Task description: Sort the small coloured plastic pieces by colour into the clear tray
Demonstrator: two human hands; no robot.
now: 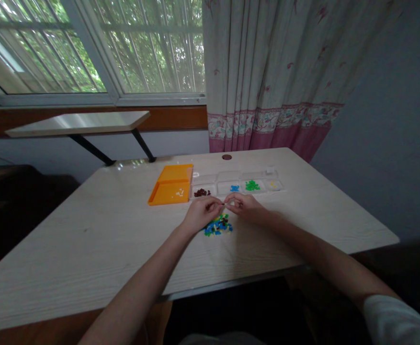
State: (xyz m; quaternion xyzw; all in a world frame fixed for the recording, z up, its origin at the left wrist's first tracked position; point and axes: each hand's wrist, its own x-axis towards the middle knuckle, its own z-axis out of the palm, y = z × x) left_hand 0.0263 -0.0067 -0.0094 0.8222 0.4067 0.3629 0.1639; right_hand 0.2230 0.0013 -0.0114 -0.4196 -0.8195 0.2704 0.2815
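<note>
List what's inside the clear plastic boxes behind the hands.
Left to right: dark brown pieces, blue pieces, green pieces, a few yellow pieces. The left hand covers some near edge by the brown ones; anything there cannot be seen.

On desk (123, 244): pile of small pieces (217, 228); behind it, leftward, hinged case (174, 173); right of case, compartment boxes (223, 187), loose pieces (252, 185) inside.

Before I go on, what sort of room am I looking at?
Probably a room in a home: a floral-patterned curtain hangs beside a barred sliding window, and a wood-grain desk stands below.
</note>
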